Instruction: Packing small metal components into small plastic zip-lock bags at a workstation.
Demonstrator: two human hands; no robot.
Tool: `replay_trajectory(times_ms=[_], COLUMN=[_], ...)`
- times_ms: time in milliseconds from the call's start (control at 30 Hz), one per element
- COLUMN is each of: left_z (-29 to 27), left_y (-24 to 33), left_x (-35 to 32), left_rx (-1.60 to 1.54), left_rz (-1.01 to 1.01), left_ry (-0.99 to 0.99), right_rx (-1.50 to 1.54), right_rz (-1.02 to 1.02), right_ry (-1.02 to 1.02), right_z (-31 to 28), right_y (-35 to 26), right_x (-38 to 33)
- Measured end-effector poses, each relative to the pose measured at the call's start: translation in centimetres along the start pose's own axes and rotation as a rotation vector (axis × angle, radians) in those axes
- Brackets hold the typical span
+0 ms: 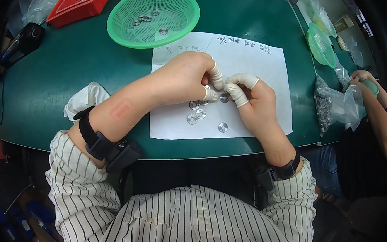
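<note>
My left hand (192,77) is over a sheet of white paper (257,120), with white finger cots on thumb and index finger. Those two fingers are curled close together; whatever they may hold is hidden. Opposite it, my right hand (259,104), also in white finger cots, pinches a small round metal disc (224,97) with a centre hole. Beneath my left fingers lie several similar discs, partly covered, including a silver disc (200,114). A single loose disc (223,127) rests apart, nearer the paper's front edge.
A green plastic colander (118,29) holding several discs stands beyond the paper on the green table (33,102). Far left are a red tray (73,10) and a black device (23,43). A crumpled white cloth (76,100) lies near my left forearm. At right, another person handles clear bags (344,107).
</note>
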State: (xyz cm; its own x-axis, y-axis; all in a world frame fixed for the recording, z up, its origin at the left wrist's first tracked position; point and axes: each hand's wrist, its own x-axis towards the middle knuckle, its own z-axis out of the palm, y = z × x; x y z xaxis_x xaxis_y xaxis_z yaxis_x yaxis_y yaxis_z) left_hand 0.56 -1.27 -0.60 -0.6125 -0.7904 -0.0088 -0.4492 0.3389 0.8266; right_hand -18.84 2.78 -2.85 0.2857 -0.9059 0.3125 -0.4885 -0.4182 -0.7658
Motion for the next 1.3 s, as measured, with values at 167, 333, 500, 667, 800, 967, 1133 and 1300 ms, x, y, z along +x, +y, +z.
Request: replay_trajectory(times_ms=[167, 333, 500, 667, 800, 967, 1133, 1300], left_z=[0.6, 2.0, 1.7, 1.9, 1.8, 1.6, 1.3, 1.8], left_y=[0.6, 0.6, 1.0, 0.9, 0.6, 0.5, 0.5, 0.3], left_x=[-0.2, -0.2, -0.3, -0.1, -0.1, -0.2, -0.3, -0.4], left_rx=[0.024, 0.158, 0.085, -0.079, -0.096, -0.098, -0.126, 0.031], left_rz=[-0.018, 0.081, 0.046, 0.049, 0.061, 0.054, -0.041, 0.034], left_ry=[0.035, 0.124, 0.124, 0.139, 0.126, 0.105, 0.174, 0.151], right_rx=[0.353, 0.404, 0.593, 1.077, 1.237, 1.225, 0.644, 0.046], right_rz=[0.258, 0.360, 0.472, 0.553, 0.570, 0.560, 0.490, 0.072], right_ry=[0.060, 0.052, 0.129, 0.084, 0.067, 0.079, 0.124, 0.097], right_z=[-0.4, -0.5, -1.4, -2.7, -3.0, -2.9, -1.7, -0.2], right_y=[0.0, 0.1, -0.7, 0.9, 1.4, 1.2, -0.3, 0.3], right_x=[0.0, 0.2, 0.7, 1.0, 1.0, 1.2, 0.8, -0.3])
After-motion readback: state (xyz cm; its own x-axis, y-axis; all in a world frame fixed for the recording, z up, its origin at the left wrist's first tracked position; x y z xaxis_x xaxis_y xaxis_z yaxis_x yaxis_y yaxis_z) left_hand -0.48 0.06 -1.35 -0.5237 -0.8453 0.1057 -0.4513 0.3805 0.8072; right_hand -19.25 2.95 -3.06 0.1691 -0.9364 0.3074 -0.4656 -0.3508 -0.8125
